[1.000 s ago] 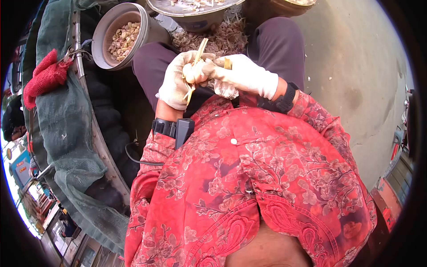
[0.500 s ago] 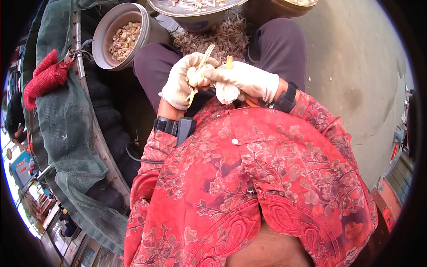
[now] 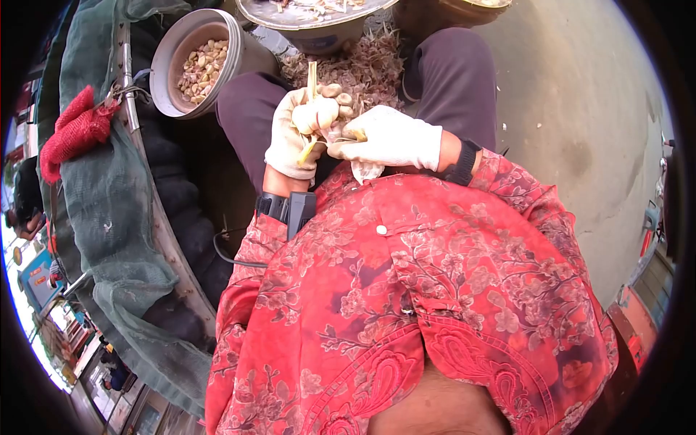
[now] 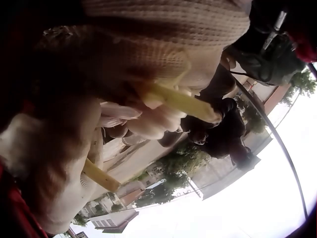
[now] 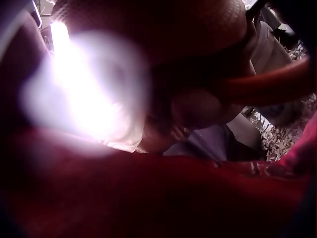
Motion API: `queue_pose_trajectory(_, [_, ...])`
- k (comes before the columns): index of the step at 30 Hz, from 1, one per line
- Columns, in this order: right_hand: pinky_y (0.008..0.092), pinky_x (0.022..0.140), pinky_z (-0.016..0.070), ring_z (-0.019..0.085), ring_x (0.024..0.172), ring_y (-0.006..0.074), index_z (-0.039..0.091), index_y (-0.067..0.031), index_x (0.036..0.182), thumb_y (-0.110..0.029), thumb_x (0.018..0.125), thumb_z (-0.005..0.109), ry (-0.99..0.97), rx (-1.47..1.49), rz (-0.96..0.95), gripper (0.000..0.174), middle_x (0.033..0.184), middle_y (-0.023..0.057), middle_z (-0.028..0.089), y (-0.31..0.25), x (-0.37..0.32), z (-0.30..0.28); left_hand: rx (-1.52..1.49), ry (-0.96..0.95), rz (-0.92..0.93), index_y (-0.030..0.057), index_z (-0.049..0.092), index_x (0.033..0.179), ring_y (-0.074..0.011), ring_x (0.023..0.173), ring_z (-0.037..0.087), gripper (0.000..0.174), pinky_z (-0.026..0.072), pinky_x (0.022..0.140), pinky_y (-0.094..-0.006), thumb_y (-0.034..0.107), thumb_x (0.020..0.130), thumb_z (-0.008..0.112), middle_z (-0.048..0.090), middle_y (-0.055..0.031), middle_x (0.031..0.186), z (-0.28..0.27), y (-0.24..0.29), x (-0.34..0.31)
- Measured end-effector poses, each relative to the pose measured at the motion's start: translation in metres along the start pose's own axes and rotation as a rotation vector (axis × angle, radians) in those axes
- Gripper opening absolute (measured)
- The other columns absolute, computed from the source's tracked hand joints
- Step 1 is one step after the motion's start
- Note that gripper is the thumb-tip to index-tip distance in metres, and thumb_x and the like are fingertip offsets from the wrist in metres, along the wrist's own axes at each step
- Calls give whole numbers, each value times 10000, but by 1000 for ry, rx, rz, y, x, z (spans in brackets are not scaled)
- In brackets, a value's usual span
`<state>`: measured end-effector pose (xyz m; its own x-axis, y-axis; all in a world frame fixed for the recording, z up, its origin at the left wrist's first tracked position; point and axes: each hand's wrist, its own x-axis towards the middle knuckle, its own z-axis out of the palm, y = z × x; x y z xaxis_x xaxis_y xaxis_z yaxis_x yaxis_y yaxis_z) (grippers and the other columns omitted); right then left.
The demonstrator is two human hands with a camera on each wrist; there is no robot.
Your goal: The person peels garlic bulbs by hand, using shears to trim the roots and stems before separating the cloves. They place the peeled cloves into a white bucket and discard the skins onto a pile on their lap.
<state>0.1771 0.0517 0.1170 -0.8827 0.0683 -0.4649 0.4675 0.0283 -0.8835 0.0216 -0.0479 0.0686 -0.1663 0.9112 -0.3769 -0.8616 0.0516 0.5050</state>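
Note:
My gloved left hand [image 3: 288, 141] grips a pale garlic bulb [image 3: 316, 116] between my knees. Its dry stem [image 3: 312, 78] points up, and a yellow strip [image 3: 307, 151] sticks out below. In the left wrist view the bulb's plump cloves [image 4: 153, 124] show under the knitted glove. From the other side, my gloved right hand [image 3: 399, 139] pinches the bulb's lower right edge with thumb and forefinger. A whitish, papery piece [image 3: 367, 172] hangs beneath that hand. A short yellow piece [image 4: 101, 176] protrudes beside the right fingers. An orange curved bar [image 5: 267, 84] crosses the right wrist view, which is dark and glare-washed.
A white bucket [image 3: 233, 54] of peeled garlic cloves [image 3: 203, 72] stands at the upper left. Garlic skins [image 3: 370, 61] lie heaped between my feet, below a wide basin [image 3: 319, 22]. Green netting [image 3: 109, 196] on a metal frame runs down my left, with a red mesh bag [image 3: 76, 134].
The left hand has turned, bringing the stem upright and the bulb face more into view. The right hand has shifted slightly left and down; the white papery piece has dropped lower.

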Motion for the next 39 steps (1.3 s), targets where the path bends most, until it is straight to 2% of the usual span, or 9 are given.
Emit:
queue_pose_trajectory(8, [293,594,523,667,617,159,638,-6,765,-422,924,602,109,71,50,446,675,76,679,15,-1,-13,-280,-182,-59,-89,569,1094,-356,926,658,328,583,770,-416,163,924,447,618,-264,1053,-10,8,8])
queue_pose_trajectory(12, [321,674,509,671,706,205,653,-10,853,-426,930,573,278,55,66,430,775,109,686,25,3,-34,-112,-41,93,-89,563,1133,-362,945,654,332,568,729,-407,170,944,475,611,-256,1086,-12,16,10])
queue_pose_trajectory(13, [255,651,520,647,739,105,636,11,1039,-206,957,568,287,-164,-24,242,901,67,698,37,12,-47,-36,-12,163,-86,561,1139,-363,944,655,330,571,728,-408,169,948,472,611,-257,1088,-13,16,13])
queue_pose_trajectory(18, [357,683,523,679,797,239,581,-5,1004,-283,960,523,432,-605,46,287,938,149,685,-14,12,-70,83,130,224,-71,560,1144,-339,952,663,318,585,772,-390,161,962,438,637,-230,1089,5,27,14])
queue_pose_trajectory(21, [440,750,492,625,831,373,583,-39,970,-375,934,509,607,-935,-235,346,856,188,640,-7,32,-90,105,155,261,-70,561,1146,-331,954,664,329,586,766,-384,168,960,432,639,-222,1089,19,32,17])
queue_pose_trajectory(28, [437,679,507,650,756,326,630,-68,882,-246,869,536,635,-1188,-280,202,787,151,657,-8,74,-117,107,97,343,-49,569,1129,-299,915,656,331,563,749,-341,188,964,407,635,-205,1059,36,45,33])
queue_pose_trajectory(35, [430,732,481,623,833,318,656,-72,972,-355,871,564,721,-1212,-251,314,814,145,636,-4,77,-127,332,179,397,-29,501,1191,-182,556,533,373,479,572,-271,256,984,378,590,-154,752,47,56,59])
queue_pose_trajectory(38, [442,728,492,644,870,298,657,-79,1038,-353,918,526,800,-1188,-334,326,894,114,660,-19,39,-105,313,117,352,-10,515,1150,-160,543,529,347,466,539,-264,271,996,384,584,-131,719,56,51,54])
queue_pose_trajectory(39, [444,736,495,642,861,304,655,-73,1040,-347,928,521,774,-950,-234,325,895,110,662,-27,35,-99,357,40,359,-54,488,1225,-175,716,593,339,521,655,-287,152,956,504,610,-122,849,50,54,56])
